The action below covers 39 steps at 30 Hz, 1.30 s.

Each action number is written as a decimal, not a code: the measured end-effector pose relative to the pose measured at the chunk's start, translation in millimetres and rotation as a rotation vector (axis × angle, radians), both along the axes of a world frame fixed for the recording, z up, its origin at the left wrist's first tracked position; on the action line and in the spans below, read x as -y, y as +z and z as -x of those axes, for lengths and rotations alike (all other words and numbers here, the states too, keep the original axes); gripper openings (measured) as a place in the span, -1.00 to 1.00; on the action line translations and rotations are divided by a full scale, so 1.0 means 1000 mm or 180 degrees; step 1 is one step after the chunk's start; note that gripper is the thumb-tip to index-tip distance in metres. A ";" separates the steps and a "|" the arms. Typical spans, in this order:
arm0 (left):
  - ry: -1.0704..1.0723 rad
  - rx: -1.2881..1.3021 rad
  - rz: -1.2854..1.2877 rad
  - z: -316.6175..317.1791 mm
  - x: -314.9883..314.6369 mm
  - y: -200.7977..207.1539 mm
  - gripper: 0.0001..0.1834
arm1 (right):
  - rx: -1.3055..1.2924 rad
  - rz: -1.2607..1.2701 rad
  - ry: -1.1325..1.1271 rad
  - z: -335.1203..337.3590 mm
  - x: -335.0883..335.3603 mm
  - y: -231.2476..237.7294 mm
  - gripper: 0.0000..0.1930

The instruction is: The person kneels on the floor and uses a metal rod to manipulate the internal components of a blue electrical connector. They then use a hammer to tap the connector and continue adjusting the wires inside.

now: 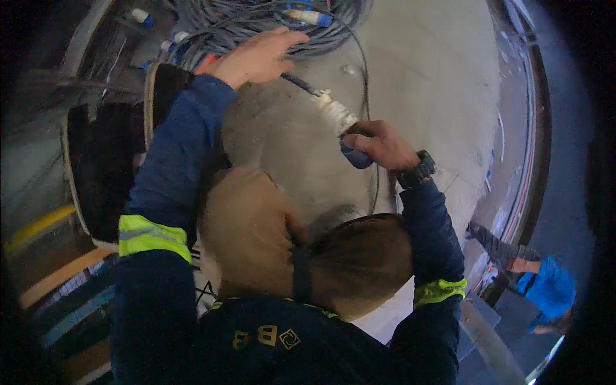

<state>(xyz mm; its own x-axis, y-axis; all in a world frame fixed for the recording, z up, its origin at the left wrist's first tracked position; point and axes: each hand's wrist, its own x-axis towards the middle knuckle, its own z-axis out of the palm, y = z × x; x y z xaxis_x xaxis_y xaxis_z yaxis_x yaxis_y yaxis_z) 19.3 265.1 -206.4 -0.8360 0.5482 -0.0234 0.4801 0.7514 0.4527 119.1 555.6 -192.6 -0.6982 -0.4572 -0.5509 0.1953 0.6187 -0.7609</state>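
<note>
My right hand (383,144), with a watch on its wrist, is closed around the blue end of an industrial plug connector (339,117) with a whitish body. A dark cable (298,82) runs from the connector's far end up and left toward my left hand (262,59). That hand is stretched out over the edge of a large coil of grey cable (256,25), fingers extended. Whether its underside touches the cable is hidden. Beside its wrist shows a small orange-red thing (206,63), too little of it visible to name.
Another white-and-blue connector (309,17) lies on the coil, with one more (142,17) at the far left. Dark open cases or boxes (99,167) stand left of my knees. A thin black cable (366,83) crosses the concrete floor (423,83). A person in blue (548,289) is at the lower right.
</note>
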 end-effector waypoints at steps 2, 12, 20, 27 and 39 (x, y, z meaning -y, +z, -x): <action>-0.0186 -0.0170 -0.0090 -0.017 0.010 -0.005 -0.43 | 0.0171 0.0165 -0.0120 0.001 -0.007 -0.006 -0.52; -0.0344 0.0580 -0.0523 -0.047 -0.022 -0.048 -0.73 | 0.0159 0.0048 0.0165 -0.002 -0.025 -0.038 -0.32; -0.0311 -0.0220 -0.0561 -0.072 -0.015 -0.021 -0.71 | -0.1760 -0.0400 0.0559 -0.013 0.008 -0.036 -0.26; -0.0945 -0.0013 0.0366 -0.058 -0.015 -0.004 -0.70 | -0.1643 -0.0178 0.0273 0.003 0.017 -0.037 -0.55; -0.0923 0.0722 -0.1066 -0.044 -0.026 0.006 -0.79 | -0.2876 -0.0926 0.0900 0.006 0.021 -0.012 -0.49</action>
